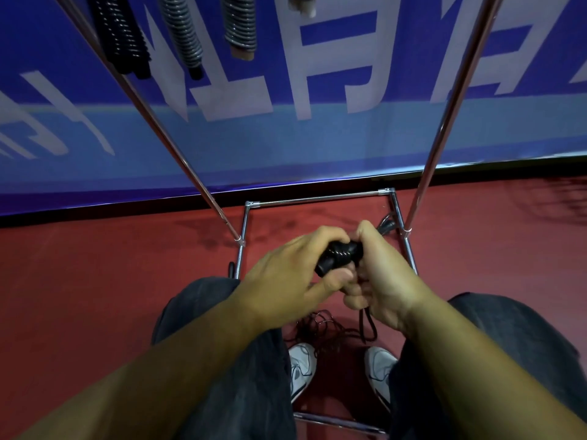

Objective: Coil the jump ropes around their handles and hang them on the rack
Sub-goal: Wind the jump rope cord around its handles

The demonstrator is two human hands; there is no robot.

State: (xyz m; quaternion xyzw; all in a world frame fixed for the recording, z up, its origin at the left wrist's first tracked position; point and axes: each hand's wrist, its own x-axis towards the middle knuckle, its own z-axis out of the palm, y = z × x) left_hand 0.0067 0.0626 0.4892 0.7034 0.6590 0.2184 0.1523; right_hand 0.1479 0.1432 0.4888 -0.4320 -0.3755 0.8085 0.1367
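Note:
Both hands meet at the centre over a black jump rope's handles (339, 257), which carry several turns of black cord. My left hand (292, 274) grips the handles from the left, thumb underneath. My right hand (378, 274) curls round their right end and the cord. A black cord (368, 325) hangs from my right hand to a loose tangle of rope (320, 331) on the red floor between my shoes. Three coiled ropes hang at the top: a black one (122, 36), a grey one (184, 33) and another grey one (239, 23).
The chrome rack has two slanting uprights (178, 147) (444, 122) and a base frame (317, 198) on the red floor. A blue banner with white characters (286, 138) stands behind it. Another black handle (387, 225) lies by the right upright. My legs and white shoes (301, 369) are below.

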